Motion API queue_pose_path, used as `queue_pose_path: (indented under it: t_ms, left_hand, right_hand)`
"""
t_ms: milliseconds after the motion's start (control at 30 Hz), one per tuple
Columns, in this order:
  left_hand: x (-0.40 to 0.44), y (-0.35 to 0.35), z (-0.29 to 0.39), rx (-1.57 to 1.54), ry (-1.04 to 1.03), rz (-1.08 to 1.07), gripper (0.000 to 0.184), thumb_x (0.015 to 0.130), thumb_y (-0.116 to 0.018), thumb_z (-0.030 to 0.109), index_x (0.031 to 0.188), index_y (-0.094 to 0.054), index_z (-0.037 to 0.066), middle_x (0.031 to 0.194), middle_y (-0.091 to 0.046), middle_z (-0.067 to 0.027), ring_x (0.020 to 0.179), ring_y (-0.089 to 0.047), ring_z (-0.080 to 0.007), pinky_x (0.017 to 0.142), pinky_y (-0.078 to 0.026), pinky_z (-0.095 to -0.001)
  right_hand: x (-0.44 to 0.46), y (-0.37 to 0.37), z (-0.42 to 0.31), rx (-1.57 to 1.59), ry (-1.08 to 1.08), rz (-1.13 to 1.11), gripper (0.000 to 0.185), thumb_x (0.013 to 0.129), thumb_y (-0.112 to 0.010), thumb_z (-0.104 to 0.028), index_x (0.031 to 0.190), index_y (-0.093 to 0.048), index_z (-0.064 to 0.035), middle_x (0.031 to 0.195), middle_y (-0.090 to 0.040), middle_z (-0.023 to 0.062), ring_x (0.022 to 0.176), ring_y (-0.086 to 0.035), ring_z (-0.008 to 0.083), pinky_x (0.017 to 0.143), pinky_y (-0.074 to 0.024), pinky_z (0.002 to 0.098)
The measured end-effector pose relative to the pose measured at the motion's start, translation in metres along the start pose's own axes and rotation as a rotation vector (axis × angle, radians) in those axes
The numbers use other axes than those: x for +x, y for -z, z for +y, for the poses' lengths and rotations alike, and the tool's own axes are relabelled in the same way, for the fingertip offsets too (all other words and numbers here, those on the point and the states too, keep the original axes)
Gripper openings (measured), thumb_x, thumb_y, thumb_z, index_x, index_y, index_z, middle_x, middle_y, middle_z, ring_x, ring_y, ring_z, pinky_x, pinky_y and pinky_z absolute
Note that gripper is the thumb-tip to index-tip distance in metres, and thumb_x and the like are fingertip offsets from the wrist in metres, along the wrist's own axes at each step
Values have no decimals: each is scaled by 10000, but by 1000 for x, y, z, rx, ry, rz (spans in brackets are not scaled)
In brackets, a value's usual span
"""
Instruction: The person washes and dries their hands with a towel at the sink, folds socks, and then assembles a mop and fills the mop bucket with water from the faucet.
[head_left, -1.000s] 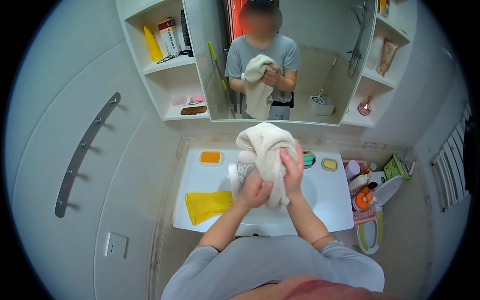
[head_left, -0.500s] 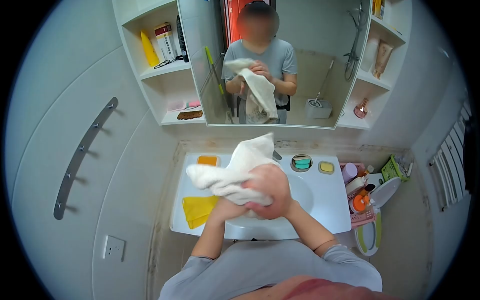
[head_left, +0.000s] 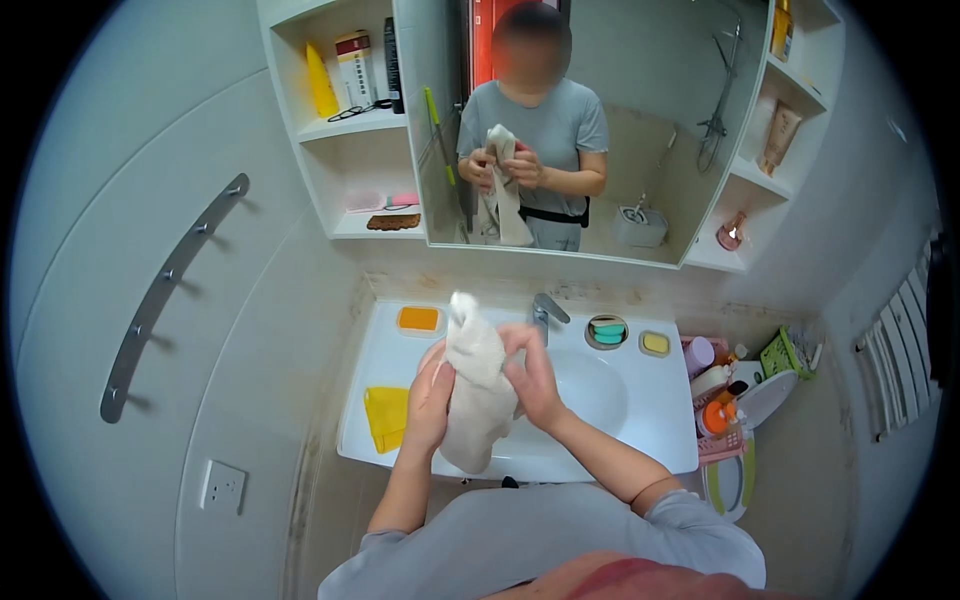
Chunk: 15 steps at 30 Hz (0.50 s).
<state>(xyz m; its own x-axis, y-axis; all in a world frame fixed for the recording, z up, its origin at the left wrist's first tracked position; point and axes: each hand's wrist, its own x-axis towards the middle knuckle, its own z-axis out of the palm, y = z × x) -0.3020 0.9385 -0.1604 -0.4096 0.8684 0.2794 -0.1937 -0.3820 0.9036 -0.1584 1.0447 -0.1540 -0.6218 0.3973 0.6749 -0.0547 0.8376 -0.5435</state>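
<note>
In the head view, both hands are at an off-white cloth (head_left: pixel 475 395), which is bunched at its narrow top, hangs down in front of the person's body and stands clear above the left side of the basin (head_left: pixel 600 395). The left hand (head_left: pixel 428 405) has its grip closed on the cloth's left edge, thumb lying on the near face. The right hand (head_left: pixel 538 380) is at the opposite edge with bent fingers; its tips are partly hidden by the cloth, so I can't tell whether that grip is closed on the fabric or merely resting against it. A yellow cloth (head_left: pixel 386 418) lies on the white table (head_left: pixel 650 440) just beside the left hand. Along the back of the table, from left to right, are an orange block in a dish (head_left: pixel 418 319), the tap (head_left: pixel 547 310), a round holder with teal pieces (head_left: pixel 606 331) and a yellow bar in a small dish (head_left: pixel 655 344). Pink baskets (head_left: pixel 722 445) of bottles stand beyond the table's right end. The mirror (head_left: pixel 640 110) reflects both hands at the off-white cloth.
</note>
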Motion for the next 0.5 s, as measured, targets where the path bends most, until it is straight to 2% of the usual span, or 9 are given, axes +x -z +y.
queue_pose_path:
  t_ms: [67, 100, 133, 200, 267, 333, 400, 467, 500]
  left_hand:
    - [-6, 2, 16, 159, -74, -12, 399, 985, -489, 275, 1224, -574, -33, 1274, -476, -128, 1234, -415, -207, 1049, -323, -332]
    - [-8, 4, 21, 152, -90, 0, 399, 985, -489, 275, 1224, -574, -33, 1274, -476, -128, 1234, -415, -207, 1049, -323, -332]
    - [-9, 6, 25, 319, -188, -8, 402, 982, -493, 289, 1202, -589, -33, 1262, -467, -132, 1230, -408, -214, 1046, -324, -338]
    - [-17, 17, 31, 486, -289, 11, 407, 979, -497, 304, 1179, -603, -34, 1249, -458, -135, 1226, -402, -220, 1043, -324, -344]
    - [-26, 37, 37, 342, -323, 189, 394, 982, -494, 305, 1140, -622, -33, 1230, -478, -151, 1190, -435, -237, 1028, -336, -357]
    - [-36, 62, 45, 202, -322, 245, 383, 989, -486, 300, 1120, -626, -32, 1197, -510, -147, 1150, -469, -228, 1008, -353, -348]
    - [-49, 83, 50, 59, -320, 304, 374, 996, -478, 294, 1100, -630, -31, 1163, -543, -143, 1109, -503, -219, 989, -371, -340]
    - [-61, 99, 54, -167, -133, 400, 370, 1012, -453, 289, 1061, -638, -28, 1089, -604, -115, 1004, -558, -189, 935, -412, -319]
    - [-66, 105, 56, -166, -141, 435, 370, 1012, -453, 289, 1061, -638, -28, 1089, -604, -115, 1004, -558, -189, 935, -412, -319]
  right_hand:
    - [32, -5, -27, 919, -287, 204, 420, 879, -643, -235, 1223, -479, -58, 1199, -555, 100, 1090, -527, 218, 1010, -384, 377]
    - [44, -7, -37, 898, -365, 150, 375, 874, -651, -177, 1204, -525, -52, 1164, -592, 101, 1127, -529, 202, 1020, -380, 354]
    - [53, -7, -36, 893, -348, 131, 375, 874, -651, -177, 1204, -525, -52, 1164, -592, 101, 1127, -529, 202, 1020, -380, 354]
    - [66, -7, -34, 859, -415, -331, 354, 871, -674, -139, 1191, -542, -68, 1139, -604, 72, 1085, -544, 152, 990, -403, 306]
    - [82, -11, -33, 791, -390, -397, 310, 857, -699, -150, 1122, -562, -64, 1083, -599, 50, 1039, -542, 135, 947, -415, 295]
    - [94, -17, -34, 664, -362, -479, 243, 829, -748, -173, 984, -602, -56, 972, -590, 6, 947, -540, 101, 860, -439, 271]
    - [109, -26, -33, 691, -378, -576, 256, 814, -765, -188, 963, -599, -62, 940, -569, -3, 916, -531, 102, 829, -438, 269]
    - [129, -34, -34, 719, -388, -679, 271, 800, -783, -203, 941, -595, -68, 907, -547, -12, 884, -522, 103, 798, -437, 267]
    - [141, -39, -38, 529, -211, -761, 293, 799, -783, -249, 949, -604, -72, 909, -537, -7, 847, -505, 100, 756, -420, 250]
